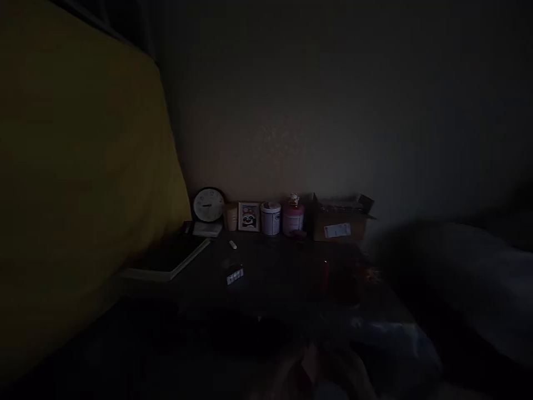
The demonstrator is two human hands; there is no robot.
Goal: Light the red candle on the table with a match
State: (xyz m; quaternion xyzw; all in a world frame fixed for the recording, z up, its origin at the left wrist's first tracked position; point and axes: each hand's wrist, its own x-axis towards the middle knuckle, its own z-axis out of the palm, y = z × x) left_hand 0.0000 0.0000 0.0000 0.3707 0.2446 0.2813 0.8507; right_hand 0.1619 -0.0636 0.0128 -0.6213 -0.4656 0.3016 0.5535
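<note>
We look over a very dim table (275, 278); at the bottom edge, around six o'clock, a pale blur (328, 372) may be our hands, but it is too dark and smeared to tell left from right, or whether they are spread, closed or holding anything.

Nearest that blur, toward one o'clock, lies a crumpled pale sheet or bag (391, 339); just beyond it sits a dark red thing (333, 280) that we cannot identify. A small white-marked block (235, 275) lies at eleven o'clock from the blur, with a short pale stick (232, 245) farther back.

Along the wall at twelve o'clock stand, in a row, a clock (208, 205), a framed picture (249, 216), a white tin (270, 218), a pink jar (293, 215) and an open cardboard box (340, 220); a flat book or tablet (166, 258) rests at ten o'clock, beside a big yellow cushion (79, 166) filling the left.

As for progress, we judge that nothing on the table looks handled or gathered yet; each piece sits apart, untouched, so any work appears to lie ahead.
</note>
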